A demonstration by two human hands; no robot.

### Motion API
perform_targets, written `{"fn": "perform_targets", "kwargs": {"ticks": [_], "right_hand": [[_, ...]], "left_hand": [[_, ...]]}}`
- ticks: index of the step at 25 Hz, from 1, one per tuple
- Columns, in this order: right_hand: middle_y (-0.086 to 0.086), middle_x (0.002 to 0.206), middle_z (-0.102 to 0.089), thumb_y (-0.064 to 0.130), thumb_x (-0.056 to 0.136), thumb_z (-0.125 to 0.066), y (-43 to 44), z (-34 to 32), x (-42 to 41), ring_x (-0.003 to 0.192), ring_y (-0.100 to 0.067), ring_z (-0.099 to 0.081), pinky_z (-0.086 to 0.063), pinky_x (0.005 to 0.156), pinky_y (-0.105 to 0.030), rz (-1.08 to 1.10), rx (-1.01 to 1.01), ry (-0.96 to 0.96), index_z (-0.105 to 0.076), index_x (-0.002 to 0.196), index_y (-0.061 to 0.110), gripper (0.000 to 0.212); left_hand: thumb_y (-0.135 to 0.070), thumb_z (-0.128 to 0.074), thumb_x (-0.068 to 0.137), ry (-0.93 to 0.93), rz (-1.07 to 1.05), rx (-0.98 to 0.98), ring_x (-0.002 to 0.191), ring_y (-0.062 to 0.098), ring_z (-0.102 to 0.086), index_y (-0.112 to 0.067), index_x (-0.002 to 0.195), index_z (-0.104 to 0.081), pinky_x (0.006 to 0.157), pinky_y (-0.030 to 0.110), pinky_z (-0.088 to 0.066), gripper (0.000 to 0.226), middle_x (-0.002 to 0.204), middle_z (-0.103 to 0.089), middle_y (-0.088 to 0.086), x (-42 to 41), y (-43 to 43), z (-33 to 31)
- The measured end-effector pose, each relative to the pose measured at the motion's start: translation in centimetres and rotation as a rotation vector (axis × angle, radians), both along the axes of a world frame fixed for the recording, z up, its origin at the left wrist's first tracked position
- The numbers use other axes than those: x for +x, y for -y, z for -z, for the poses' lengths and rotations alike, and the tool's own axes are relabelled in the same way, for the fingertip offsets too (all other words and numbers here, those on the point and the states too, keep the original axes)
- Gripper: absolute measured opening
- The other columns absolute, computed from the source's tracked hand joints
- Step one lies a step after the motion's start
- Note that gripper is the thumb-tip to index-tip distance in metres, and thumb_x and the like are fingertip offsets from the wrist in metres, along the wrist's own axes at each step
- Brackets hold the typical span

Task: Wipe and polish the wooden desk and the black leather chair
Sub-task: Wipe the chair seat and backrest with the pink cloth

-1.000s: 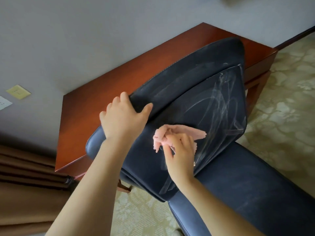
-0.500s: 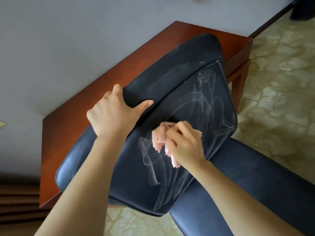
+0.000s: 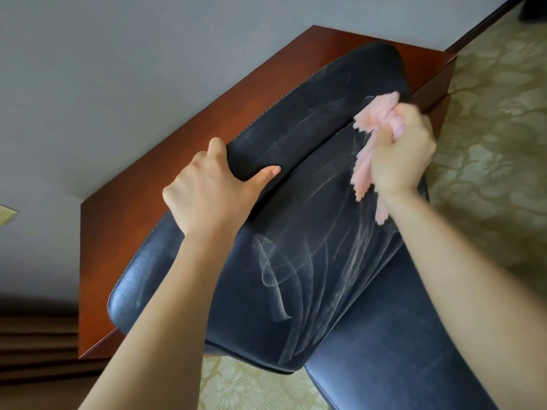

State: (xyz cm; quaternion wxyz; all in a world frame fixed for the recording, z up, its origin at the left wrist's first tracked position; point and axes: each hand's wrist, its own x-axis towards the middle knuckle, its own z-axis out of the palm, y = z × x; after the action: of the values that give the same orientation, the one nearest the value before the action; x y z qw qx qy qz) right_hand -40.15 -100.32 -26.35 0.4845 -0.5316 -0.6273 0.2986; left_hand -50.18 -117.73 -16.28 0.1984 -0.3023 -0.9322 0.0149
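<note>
Op: Since half a second ago the right hand [image 3: 399,152] has gone from mid-panel up to the top right corner, pink cloth [image 3: 373,119] with it. My view has swung too, and I get more floor on the right.

QA: Grip on the cloth?

Op: Fingers curled round it, bunched tight. One end pokes out above the knuckles, and a frayed strip hangs below the wrist against the leather. That hand is slightly blurred.

QA: Other one?

Op: The left hand [image 3: 213,190] is at the same spot as before, gripping the top edge of the chair backrest [image 3: 296,276]. Its fingers are wrapped over the far side, thumb pressed flat on the front face.

QA: Where's the chair?

Op: Black leather, backrest tilted. Its top edge sits in front of the reddish wooden bench [image 3: 118,238], which stands against the grey wall [image 3: 118,84]. I can't tell if the two touch. The seat [image 3: 399,350] is lower right, under the right forearm.

QA: Surface?

Op: I see whitish swipe streaks across the front face. One thick curved streak is lower centre, with fainter ones on the top band.

QA: Rest?

Op: Patterned green-beige carpet [image 3: 488,161] right and below, brown curtain [image 3: 32,344] lower left, pale wall plate [image 3: 6,213] at the left edge.
</note>
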Motion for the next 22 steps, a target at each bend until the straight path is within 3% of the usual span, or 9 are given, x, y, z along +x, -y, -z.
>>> {"fn": "perform_targets", "kwargs": {"ticks": [3,6,10,13,16,18,22], "right_hand": [[-0.012,0.094,-0.061,-0.001,0.08,-0.057,7.2,1.4,-0.8,0.083,-0.026,-0.059,-0.034,0.071,-0.017,-0.168,0.157,-0.129,-0.066,0.095,0.004,0.019],[-0.003,0.075,-0.055,0.007,0.076,-0.052,12.9,2.3,-1.2,0.065,-0.019,-0.053,-0.041,0.06,-0.025,-0.352,0.173,-0.273,-0.062,0.073,0.006,0.01],[-0.002,0.068,-0.05,0.005,0.072,-0.056,18.9,3.0,-1.2,0.058,-0.019,-0.049,-0.045,0.052,-0.032,-0.525,0.21,-0.287,-0.055,0.07,0.014,0.009],[-0.001,0.064,-0.05,0.009,0.067,-0.059,21.9,3.6,-1.0,0.058,-0.017,-0.049,-0.046,0.046,-0.029,-0.662,0.41,-0.21,-0.045,0.075,0.02,0.019],[0.0,0.061,-0.05,0.014,0.065,-0.055,19.7,3.5,-1.1,0.054,-0.018,-0.049,-0.043,0.04,-0.027,-0.643,0.484,-0.088,-0.053,0.063,0.015,0.002],[0.0,0.062,-0.047,0.015,0.067,-0.052,16.1,3.0,-0.8,0.052,-0.018,-0.046,-0.043,0.043,-0.028,-0.541,0.362,-0.131,-0.053,0.059,0.013,0.008],[0.001,0.071,-0.049,0.009,0.072,-0.064,7.5,2.3,0.5,0.063,-0.011,-0.045,-0.036,0.054,-0.022,-0.426,0.135,-0.184,-0.055,0.066,0.013,0.011]], "left_hand": [[-0.087,-0.045,0.067,0.005,-0.012,0.006,0.064,0.023,-0.037,-0.016,0.087,-0.04,0.05,0.03,-0.015,0.074,0.063,-0.03,-0.006,0.1,-0.1,0.1],[-0.085,-0.049,0.067,0.017,-0.03,0.026,0.068,0.026,-0.037,-0.016,0.088,-0.041,0.058,0.035,-0.022,0.072,0.063,-0.029,-0.006,0.3,0.0,0.2],[-0.084,-0.049,0.068,0.014,-0.033,0.04,0.067,0.026,-0.038,-0.014,0.088,-0.042,0.057,0.034,-0.022,0.073,0.069,-0.038,-0.001,0.5,0.2,0.2],[-0.085,-0.048,0.067,-0.004,-0.005,0.066,0.065,0.026,-0.038,-0.014,0.085,-0.041,0.057,0.034,-0.024,0.074,0.068,-0.038,-0.002,0.7,0.5,0.1],[-0.086,-0.048,0.066,0.0,-0.006,0.069,0.065,0.026,-0.039,-0.015,0.085,-0.042,0.054,0.032,-0.02,0.074,0.07,-0.042,-0.001,0.6,0.5,0.1],[-0.085,-0.05,0.066,-0.003,-0.013,0.073,0.066,0.025,-0.038,-0.015,0.085,-0.042,0.054,0.032,-0.019,0.073,0.072,-0.044,-0.001,0.5,0.5,0.0],[-0.085,-0.048,0.068,-0.023,-0.006,0.075,0.068,0.023,-0.039,-0.016,0.087,-0.042,0.059,0.034,-0.025,0.072,0.074,-0.045,0.001,0.6,0.4,0.1]]}}
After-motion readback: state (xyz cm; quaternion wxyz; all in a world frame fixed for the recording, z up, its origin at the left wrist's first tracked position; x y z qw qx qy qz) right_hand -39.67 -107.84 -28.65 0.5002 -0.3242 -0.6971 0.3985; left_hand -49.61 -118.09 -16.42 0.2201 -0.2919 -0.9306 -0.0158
